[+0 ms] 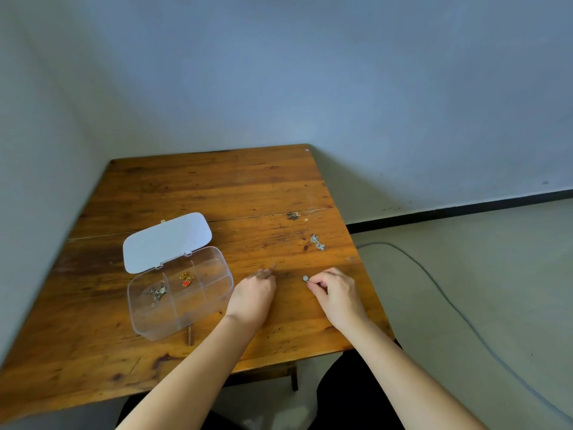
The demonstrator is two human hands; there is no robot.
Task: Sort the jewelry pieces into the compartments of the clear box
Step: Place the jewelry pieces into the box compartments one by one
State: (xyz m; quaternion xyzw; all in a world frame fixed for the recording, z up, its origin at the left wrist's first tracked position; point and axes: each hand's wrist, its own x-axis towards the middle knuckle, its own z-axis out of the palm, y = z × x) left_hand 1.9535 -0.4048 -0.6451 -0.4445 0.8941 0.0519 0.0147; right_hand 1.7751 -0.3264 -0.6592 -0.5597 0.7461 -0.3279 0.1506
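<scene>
Pinching a small round piece [306,278] off the surface [217,187], right hand [336,293] fingers closed on it, left hand [252,294] curled, contents unclear; next needs carrying into clear box [186,305] compartment.

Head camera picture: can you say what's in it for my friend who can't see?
Two hands pinch small jewelry on a wooden table: the left hand a thin chain, the right hand a round bead. An open clear box on the left holds two pieces.
</scene>
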